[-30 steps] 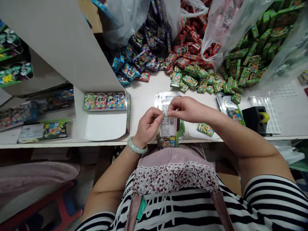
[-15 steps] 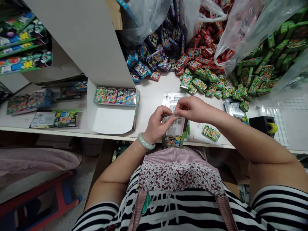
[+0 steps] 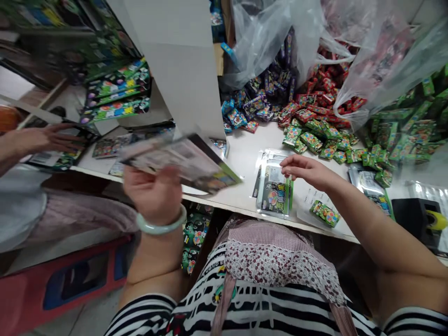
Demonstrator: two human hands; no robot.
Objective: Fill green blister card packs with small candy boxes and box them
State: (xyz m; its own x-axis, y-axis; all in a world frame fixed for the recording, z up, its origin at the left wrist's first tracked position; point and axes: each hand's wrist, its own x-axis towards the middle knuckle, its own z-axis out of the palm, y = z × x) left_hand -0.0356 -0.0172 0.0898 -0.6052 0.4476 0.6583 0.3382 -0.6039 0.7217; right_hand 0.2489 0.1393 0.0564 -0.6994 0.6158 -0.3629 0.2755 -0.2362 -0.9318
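Observation:
My left hand (image 3: 154, 193), with a pale green bangle on its wrist, is closed on a flat printed packet (image 3: 182, 161) and holds it out to the left above the table edge; the packet is smeared by motion. My right hand (image 3: 304, 169) hovers with fingers loosely curled over a stack of clear packets (image 3: 275, 189) lying on the white table (image 3: 245, 154). Nothing shows in its fingers. A small green candy box (image 3: 324, 213) lies just right of the stack.
Heaps of blue (image 3: 252, 105), red (image 3: 318, 93) and green (image 3: 395, 135) candy boxes spill from plastic bags at the back. A white cardboard display box (image 3: 182, 74) stands at left. Another person's hand (image 3: 42, 138) rests on packets at far left. A black tape dispenser (image 3: 420, 219) sits at right.
Both hands were pinching the top of one packet at the table edge. Now my left hand has carried a packet off to the left, my right hand has let go, and the view has swung left.

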